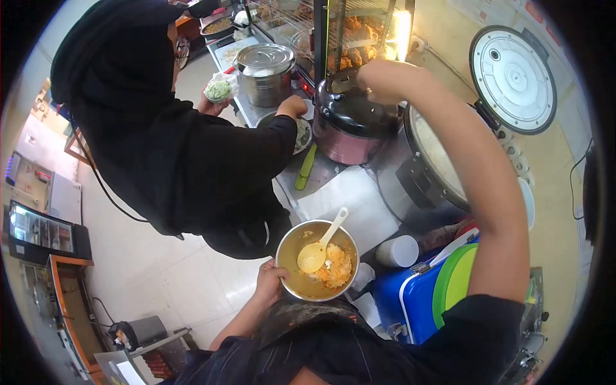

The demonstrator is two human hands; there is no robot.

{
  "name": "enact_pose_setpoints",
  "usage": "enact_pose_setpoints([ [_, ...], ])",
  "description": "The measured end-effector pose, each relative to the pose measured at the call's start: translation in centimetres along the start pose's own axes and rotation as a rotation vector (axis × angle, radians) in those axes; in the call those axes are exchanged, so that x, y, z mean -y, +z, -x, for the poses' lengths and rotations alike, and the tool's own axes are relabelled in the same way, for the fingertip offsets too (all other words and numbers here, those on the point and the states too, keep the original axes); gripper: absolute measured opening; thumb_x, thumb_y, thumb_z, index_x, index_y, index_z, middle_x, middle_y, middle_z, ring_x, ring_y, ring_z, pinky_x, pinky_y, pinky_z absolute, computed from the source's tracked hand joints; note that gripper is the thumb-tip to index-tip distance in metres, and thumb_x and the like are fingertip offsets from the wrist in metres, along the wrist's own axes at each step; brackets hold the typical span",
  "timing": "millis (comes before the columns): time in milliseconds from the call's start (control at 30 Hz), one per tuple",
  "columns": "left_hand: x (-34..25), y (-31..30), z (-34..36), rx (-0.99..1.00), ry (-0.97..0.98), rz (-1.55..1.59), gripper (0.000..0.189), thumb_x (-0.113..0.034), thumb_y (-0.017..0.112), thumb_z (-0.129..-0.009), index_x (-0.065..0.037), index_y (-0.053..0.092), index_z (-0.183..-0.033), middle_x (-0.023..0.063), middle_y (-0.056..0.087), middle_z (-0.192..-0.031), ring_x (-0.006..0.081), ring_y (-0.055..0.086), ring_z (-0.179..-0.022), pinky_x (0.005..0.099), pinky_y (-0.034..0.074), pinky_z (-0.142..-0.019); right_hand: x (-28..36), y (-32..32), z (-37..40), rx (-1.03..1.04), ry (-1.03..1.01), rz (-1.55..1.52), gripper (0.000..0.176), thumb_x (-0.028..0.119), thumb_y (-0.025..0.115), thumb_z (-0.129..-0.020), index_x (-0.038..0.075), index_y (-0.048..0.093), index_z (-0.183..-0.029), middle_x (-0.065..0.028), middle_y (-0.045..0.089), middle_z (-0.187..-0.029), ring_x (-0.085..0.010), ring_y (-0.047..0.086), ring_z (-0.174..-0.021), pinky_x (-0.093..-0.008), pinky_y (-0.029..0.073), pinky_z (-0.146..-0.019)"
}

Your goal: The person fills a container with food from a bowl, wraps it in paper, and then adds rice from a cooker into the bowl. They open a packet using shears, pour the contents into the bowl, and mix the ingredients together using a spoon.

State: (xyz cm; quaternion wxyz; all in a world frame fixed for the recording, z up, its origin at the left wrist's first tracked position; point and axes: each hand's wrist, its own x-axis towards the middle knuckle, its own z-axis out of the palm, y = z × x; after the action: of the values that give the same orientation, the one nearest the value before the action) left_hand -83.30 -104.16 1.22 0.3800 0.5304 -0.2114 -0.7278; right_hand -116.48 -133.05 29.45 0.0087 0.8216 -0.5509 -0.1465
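My left hand (271,282) grips the rim of a metal bowl (287,245), held low in front of my body. Orange-coloured rice (337,266) lies in the bowl, and a pale perforated rice paddle (312,256) rests in it with its handle over the far rim. My right arm stretches forward, and my right hand (389,82) is at the black lid of a pink rice cooker (350,146). Its fingers are curled down and partly hidden, so what they hold does not show. Beside that arm stands a larger open cooker (420,173) with white contents.
A co-worker in black (192,154) stands at left, one hand holding shredded greens (218,90), the other over a bowl. A lidded steel pot (264,74), green-handled utensil (306,168), white paper (353,205), raised cooker lid (513,80) and blue cool box (401,295) surround the counter.
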Motion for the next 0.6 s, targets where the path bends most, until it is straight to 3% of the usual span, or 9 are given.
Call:
enact_pose_setpoints([
  [167,0.0,0.7,0.6,-0.026,0.010,0.075,0.035,0.011,0.051,-0.062,0.007,0.062,-0.095,0.0138,0.068,-0.087,0.0202,0.066,-0.072,0.0292,0.054,-0.069,1.5,4.1,-8.2,-0.054,-0.013,0.058,0.017,0.010,0.066,-0.075,-0.002,0.068,-0.087,-0.0197,0.067,-0.101,-0.0350,0.064,-0.100,-0.0423,0.051,-0.087],
  [200,0.0,0.6,0.7,-0.028,0.032,0.062,0.036,0.011,0.052,-0.062,0.008,0.062,-0.095,0.0138,0.068,-0.086,0.0206,0.066,-0.072,0.0297,0.054,-0.069,1.5,4.6,-9.7,-0.070,-0.083,0.076,0.033,0.013,0.069,-0.074,-0.002,0.066,-0.104,-0.0186,0.065,-0.108,-0.0365,0.059,-0.106,-0.0419,0.049,-0.091],
  [300,-0.2,0.6,1.4,-0.066,0.023,0.086,0.036,0.012,0.052,-0.061,0.008,0.062,-0.095,0.0138,0.068,-0.086,0.0210,0.066,-0.071,0.0301,0.054,-0.069,2.3,5.0,-11.2,-0.309,-0.141,-0.057,0.061,0.015,0.074,-0.071,0.000,0.053,-0.127,-0.0167,0.059,-0.120,-0.0369,0.054,-0.114,-0.0424,0.048,-0.094],
  [333,-0.2,0.5,1.5,-0.070,0.009,0.093,0.035,0.012,0.052,-0.061,0.008,0.062,-0.094,0.0138,0.069,-0.085,0.0212,0.066,-0.070,0.0301,0.054,-0.068,1.7,5.6,-13.2,-0.265,-0.155,-0.033,0.088,0.019,0.079,-0.068,0.002,0.034,-0.142,-0.0176,0.049,-0.134,-0.0351,0.049,-0.121,-0.0421,0.047,-0.098],
  [433,0.1,0.0,1.5,-0.027,0.021,0.146,0.031,0.012,0.055,-0.062,0.003,0.065,-0.090,0.0090,0.068,-0.081,0.0156,0.063,-0.069,0.0265,0.049,-0.066,0.8,6.4,-15.3,-0.434,-0.166,-0.064,0.094,0.022,0.082,-0.067,0.004,0.031,-0.144,-0.0189,0.044,-0.140,-0.0359,0.048,-0.123,-0.0429,0.045,-0.101],
  [533,0.5,-0.6,1.2,-0.043,0.009,0.129,0.030,0.011,0.055,-0.062,0.002,0.065,-0.089,0.0089,0.069,-0.082,0.0154,0.063,-0.069,0.0259,0.049,-0.066,0.5,6.7,-15.3,-0.278,-0.106,0.088,0.101,0.022,0.084,-0.064,0.010,0.027,-0.147,-0.0177,0.037,-0.146,-0.0362,0.047,-0.125,-0.0447,0.045,-0.102],
  [600,0.4,-0.6,1.2,-0.074,0.011,0.110,0.030,0.011,0.054,-0.062,0.004,0.065,-0.090,0.0101,0.069,-0.082,0.0169,0.064,-0.069,0.0268,0.050,-0.066,0.7,7.6,-15.5,-0.352,-0.101,0.011,0.105,0.020,0.085,-0.062,0.014,0.025,-0.148,-0.0154,0.036,-0.147,-0.0358,0.047,-0.125,-0.0451,0.046,-0.101],
])
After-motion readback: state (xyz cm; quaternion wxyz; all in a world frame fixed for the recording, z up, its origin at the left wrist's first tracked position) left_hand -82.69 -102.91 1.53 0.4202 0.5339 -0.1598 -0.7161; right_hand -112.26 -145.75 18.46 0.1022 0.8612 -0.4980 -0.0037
